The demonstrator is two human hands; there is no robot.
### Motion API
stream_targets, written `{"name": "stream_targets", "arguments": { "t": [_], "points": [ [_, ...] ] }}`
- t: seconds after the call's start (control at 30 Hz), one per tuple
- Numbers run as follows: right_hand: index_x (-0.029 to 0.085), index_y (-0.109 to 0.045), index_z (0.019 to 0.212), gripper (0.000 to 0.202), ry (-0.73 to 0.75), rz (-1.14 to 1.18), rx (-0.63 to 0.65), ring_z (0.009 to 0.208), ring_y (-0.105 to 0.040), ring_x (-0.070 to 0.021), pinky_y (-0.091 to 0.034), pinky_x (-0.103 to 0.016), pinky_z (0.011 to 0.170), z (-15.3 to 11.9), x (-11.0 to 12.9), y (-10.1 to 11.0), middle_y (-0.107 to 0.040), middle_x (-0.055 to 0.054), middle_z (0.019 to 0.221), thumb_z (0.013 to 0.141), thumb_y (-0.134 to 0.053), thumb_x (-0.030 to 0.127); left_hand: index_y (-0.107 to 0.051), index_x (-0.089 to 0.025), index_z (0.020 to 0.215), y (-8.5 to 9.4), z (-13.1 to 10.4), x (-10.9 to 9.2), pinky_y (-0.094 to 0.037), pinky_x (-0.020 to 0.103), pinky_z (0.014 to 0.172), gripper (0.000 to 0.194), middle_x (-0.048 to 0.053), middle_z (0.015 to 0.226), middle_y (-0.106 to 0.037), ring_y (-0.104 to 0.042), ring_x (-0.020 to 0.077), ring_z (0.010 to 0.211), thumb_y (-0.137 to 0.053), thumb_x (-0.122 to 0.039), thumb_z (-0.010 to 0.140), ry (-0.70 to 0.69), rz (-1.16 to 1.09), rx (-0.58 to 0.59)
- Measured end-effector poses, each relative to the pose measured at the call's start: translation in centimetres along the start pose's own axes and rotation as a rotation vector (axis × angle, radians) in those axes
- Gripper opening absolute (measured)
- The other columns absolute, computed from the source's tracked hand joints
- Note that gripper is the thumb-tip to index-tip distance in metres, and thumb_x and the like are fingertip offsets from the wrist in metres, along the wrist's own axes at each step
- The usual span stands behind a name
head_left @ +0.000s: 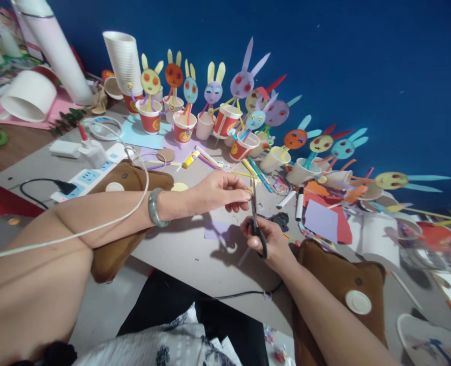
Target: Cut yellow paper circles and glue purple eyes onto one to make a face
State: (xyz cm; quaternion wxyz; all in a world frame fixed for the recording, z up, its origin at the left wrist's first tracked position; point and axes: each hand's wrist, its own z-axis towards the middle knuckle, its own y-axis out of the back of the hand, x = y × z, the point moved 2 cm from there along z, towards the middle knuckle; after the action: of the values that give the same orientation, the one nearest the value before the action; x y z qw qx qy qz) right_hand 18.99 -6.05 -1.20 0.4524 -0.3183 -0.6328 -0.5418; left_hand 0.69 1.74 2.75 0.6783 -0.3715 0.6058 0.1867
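My right hand [273,243] is closed round the black handles of a pair of scissors [262,239], whose blades point up and away from me. The blades meet a small yellowish piece of paper [250,192] pinched between the thumb and fingers of my left hand [225,190]. Most of that piece is hidden by my fingertips, so its shape cannot be made out. Below my hands a purple paper piece [215,230] lies on the grey table [179,259].
Paper cups with rabbit-faced paper figures [151,114] line the back wall. A power strip [90,175] and white cable are at left. Brown cushions [337,274] lie under both forearms. Markers [299,203], a glue stick [190,158] and purple and red paper [322,219] lie beyond my hands.
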Motion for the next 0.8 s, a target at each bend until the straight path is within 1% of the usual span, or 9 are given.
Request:
{"name": "stream_targets", "arguments": {
  "t": [0.27, 0.43, 0.67, 0.8],
  "points": [
    [0.02, -0.056, 0.064, 0.065, 0.006, -0.005, -0.003, 0.059, -0.042, -0.0138, -0.036, -0.03, 0.057, 0.03, 0.04, 0.04, -0.05, 0.001, 0.062, 0.065, -0.071, 0.083, -0.061, -0.011, 0.073, -0.02, -0.03, -0.02, -0.047, 0.017, 0.054, 0.014, 0.001, 0.065, -0.068, -0.058, 0.0038, 0.053, -0.062, -0.009, 0.087, -0.005, 0.011, 0.004],
    [0.02, -0.056, 0.064, 0.067, 0.008, 0.004, -0.014, 0.059, -0.042, -0.0135, -0.036, -0.029, 0.057, 0.04, 0.01, 0.06, -0.048, 0.002, 0.06, 0.062, -0.071, 0.086, -0.061, -0.011, 0.074, -0.04, -0.05, -0.06, -0.047, 0.017, 0.054, 0.014, 0.0, 0.065, -0.068, -0.058, 0.0036, 0.053, -0.062, -0.009, 0.087, -0.001, 0.012, 0.008],
    [0.02, -0.054, 0.061, 0.068, 0.025, 0.034, -0.048, 0.056, -0.04, -0.012, -0.036, -0.029, 0.056, 0.02, -0.18, 0.14, -0.051, 0.002, 0.061, 0.06, -0.072, 0.086, -0.06, -0.012, 0.073, -0.03, -0.08, -0.09, -0.047, 0.017, 0.054, 0.014, 0.0, 0.065, -0.068, -0.058, 0.0038, 0.053, -0.066, -0.009, 0.085, -0.003, -0.002, 0.005],
    [0.02, -0.054, 0.061, 0.068, 0.024, 0.034, -0.058, 0.057, -0.041, -0.0126, -0.036, -0.03, 0.057, 0.0, -0.17, 0.21, -0.052, 0.001, 0.062, 0.06, -0.072, 0.085, -0.06, -0.012, 0.072, -0.03, -0.06, -0.06, -0.048, 0.016, 0.054, 0.014, 0.0, 0.064, -0.069, -0.058, 0.0033, 0.053, -0.065, -0.008, 0.085, -0.016, -0.027, -0.002]
  ]
}}
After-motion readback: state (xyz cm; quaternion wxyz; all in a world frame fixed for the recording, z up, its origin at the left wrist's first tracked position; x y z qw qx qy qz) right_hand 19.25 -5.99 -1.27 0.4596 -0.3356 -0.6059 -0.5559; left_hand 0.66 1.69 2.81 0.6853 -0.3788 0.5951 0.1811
